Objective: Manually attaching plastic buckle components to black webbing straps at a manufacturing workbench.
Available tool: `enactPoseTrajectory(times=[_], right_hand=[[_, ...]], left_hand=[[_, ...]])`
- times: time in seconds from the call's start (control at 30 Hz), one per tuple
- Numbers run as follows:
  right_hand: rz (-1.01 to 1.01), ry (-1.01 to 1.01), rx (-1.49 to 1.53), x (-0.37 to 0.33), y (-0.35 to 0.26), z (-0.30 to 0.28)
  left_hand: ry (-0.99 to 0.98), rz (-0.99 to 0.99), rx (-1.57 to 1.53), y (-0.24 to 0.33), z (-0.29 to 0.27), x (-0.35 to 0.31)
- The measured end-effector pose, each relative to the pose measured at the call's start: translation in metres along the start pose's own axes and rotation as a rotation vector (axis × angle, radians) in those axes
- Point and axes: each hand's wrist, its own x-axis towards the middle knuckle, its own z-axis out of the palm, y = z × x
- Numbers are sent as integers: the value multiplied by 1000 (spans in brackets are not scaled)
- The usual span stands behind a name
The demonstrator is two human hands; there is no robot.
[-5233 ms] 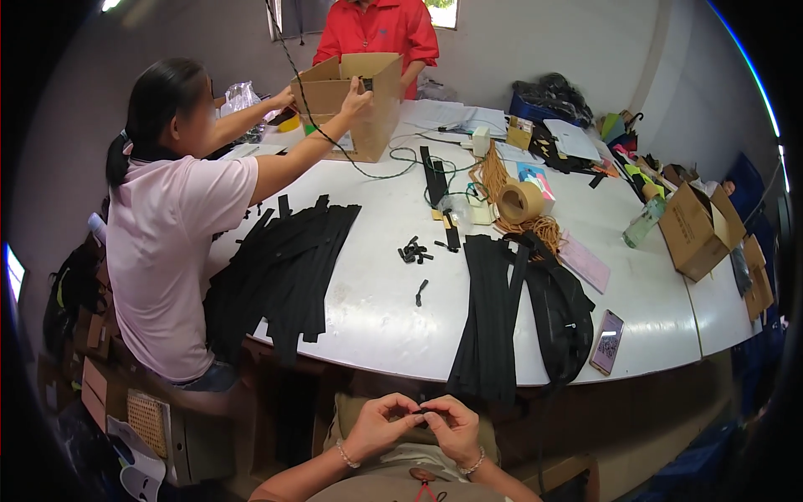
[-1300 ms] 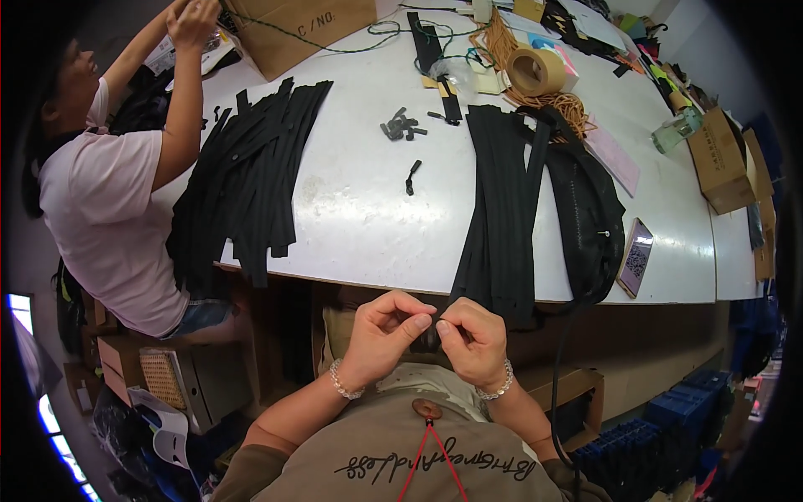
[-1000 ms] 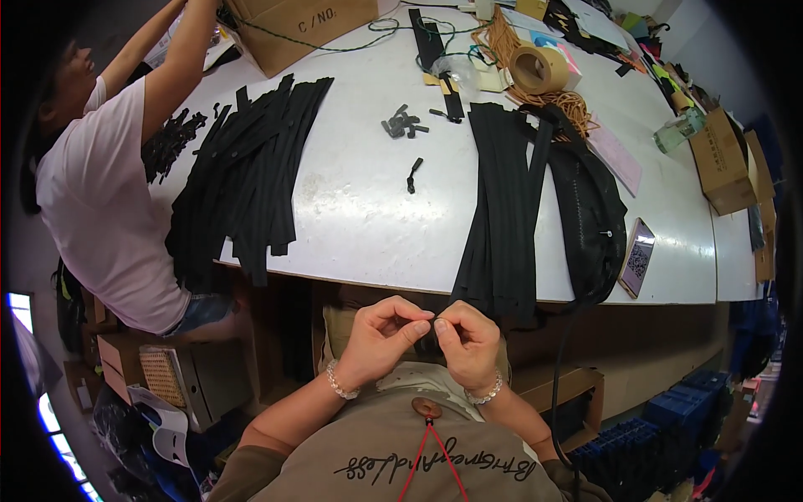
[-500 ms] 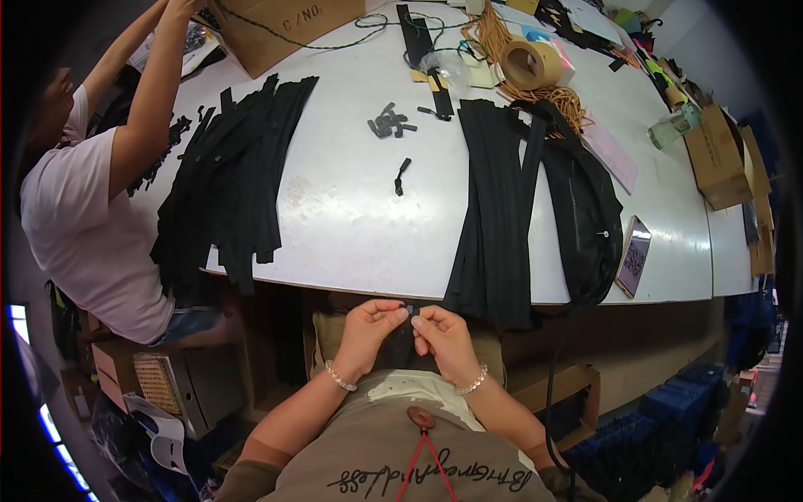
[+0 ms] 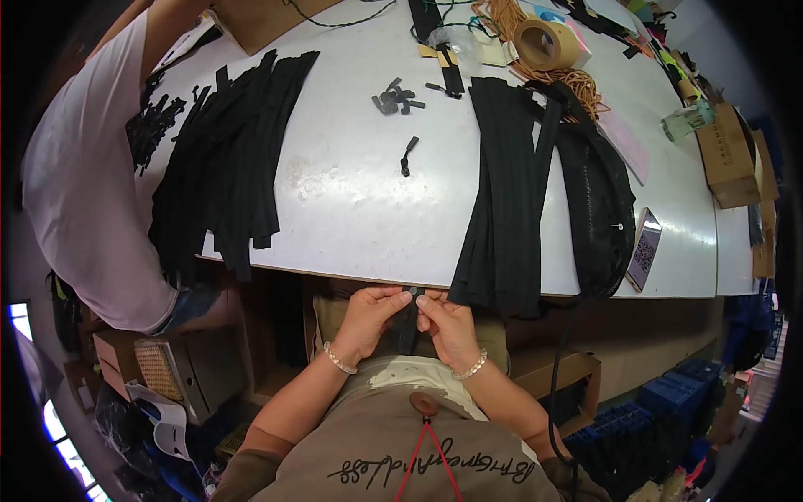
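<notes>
Just off the table's near edge, my left hand and my right hand meet in front of my body. Thumb and fingers of each pinch the upper end of a narrow black strip, which hangs down between them. What the fingertips cover is too small to make out. Beyond them on the table lies a single black zipper pull, with a small heap of dark pulls farther back. A stack of long black strips reaches over the edge next to my right hand.
Another stack of black strips lies at left, beside a co-worker in a white shirt. A black bag, a phone, a tape roll, a bottle and a carton occupy the right side.
More of the black strip shows between my hands, which still pinch it. The co-worker has leaned farther over the table. My view has shifted slightly, so the table things sit higher.
</notes>
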Motion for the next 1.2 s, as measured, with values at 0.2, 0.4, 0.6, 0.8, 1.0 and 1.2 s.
enactPoseTrajectory(times=[0.2,0.4,0.6,0.8,1.0,1.2], right_hand=[[87,29,84,3,-2,-1],[97,27,93,2,-2,0],[66,98,109,3,0,7],[-10,222,174,3,3,18],[55,283,248,2,3,24],[43,225,218,1,2,16]], left_hand=[[-2,53,48,10,10,-6],[38,21,48,1,3,-1],[-1,45,0,-1,0,-2],[-12,86,22,2,0,0],[-38,102,3,8,1,0],[-17,88,-25,0,0,1]])
